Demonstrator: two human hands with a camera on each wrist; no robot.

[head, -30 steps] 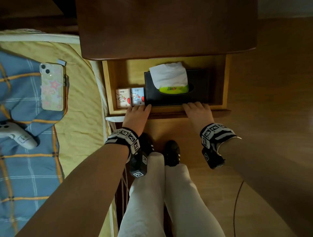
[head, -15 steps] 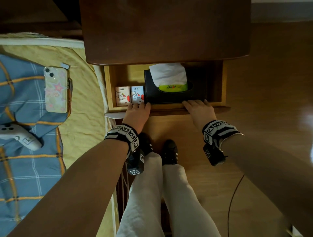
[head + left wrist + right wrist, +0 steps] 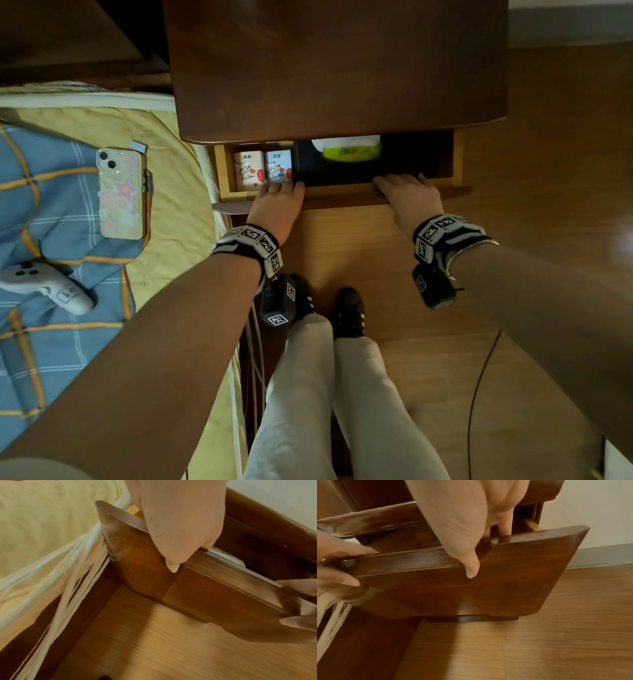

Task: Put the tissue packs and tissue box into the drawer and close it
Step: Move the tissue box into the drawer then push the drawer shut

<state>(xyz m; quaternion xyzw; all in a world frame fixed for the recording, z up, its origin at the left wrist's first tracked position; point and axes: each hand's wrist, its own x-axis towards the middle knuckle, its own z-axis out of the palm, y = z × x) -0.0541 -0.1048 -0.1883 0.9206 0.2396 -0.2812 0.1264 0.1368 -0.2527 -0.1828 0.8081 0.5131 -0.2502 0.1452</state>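
The drawer [image 3: 224, 171] of the dark wooden nightstand [image 3: 335, 68] stands partly open. Inside, two small white tissue packs [image 3: 249, 170] with red hearts stand side by side at the left. To their right sits the black tissue box [image 3: 346, 173], its white tissue [image 3: 346, 141] half hidden under the nightstand top. My left hand [image 3: 277, 202] grips the drawer front [image 3: 342, 198] near its left end, fingers over the top edge and thumb on the face [image 3: 173, 566]. My right hand [image 3: 407, 195] grips the same front [image 3: 513, 581] further right, fingers hooked inside.
A bed with a yellow sheet [image 3: 178, 240] and blue plaid blanket [image 3: 51, 342] presses against the drawer's left side. A phone [image 3: 120, 193] and a white controller [image 3: 44, 284] lie on the blanket. My legs and black shoes [image 3: 347, 311] stand before the drawer; a thin cable [image 3: 479, 377] crosses the wood floor.
The drawer has slid inward under the nightstand top with both hands on its front. Less of the tissue box and tissue shows now.
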